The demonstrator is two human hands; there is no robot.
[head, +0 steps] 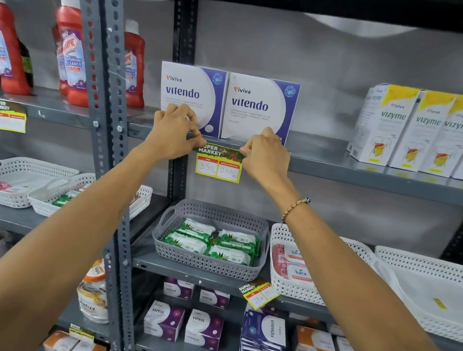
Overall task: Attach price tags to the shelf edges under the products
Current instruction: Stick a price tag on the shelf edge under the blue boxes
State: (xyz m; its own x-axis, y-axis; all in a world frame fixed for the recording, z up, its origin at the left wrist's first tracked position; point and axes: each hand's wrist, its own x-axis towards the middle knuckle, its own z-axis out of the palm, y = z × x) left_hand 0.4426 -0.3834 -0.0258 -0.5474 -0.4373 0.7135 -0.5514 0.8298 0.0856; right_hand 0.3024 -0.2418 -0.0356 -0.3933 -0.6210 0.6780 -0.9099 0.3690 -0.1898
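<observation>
Both hands are up at the shelf edge in the middle of the frame; the left hand pinches the top left corner of the tag, fingers curled shut on it, and the right hand pinches the top right corner the same way; so the tag sits flat against the edge, right under the 2 vitendo boxes, hanging a bit below the metal; it's yellow with a dark "SUPER MARKET" header and 2 handwritten prices, 350 and 200. There's a bead bracelet on the right wrist. Over at 3 o'clock, same shelf, I count 4 vizyme boxes, the last one cut off by the frame; at 9 to 10 o'clock, 3 red cleaner bottles clearly, maybe more behind them, hard to say. Other tags already up: 1 at 9 o'clock under the bottles, 1 crooked one at 5 o'clock on the next shelf edge down; a couple more near 6 to 7 o'clock, too small to read. Below the hands at 6 o'clock, 1 grey basket holding 4 green packs; 2 white baskets to its right at 4 o'clock, one with kara packs; 2 more white ones at 8 o'clock.
</observation>
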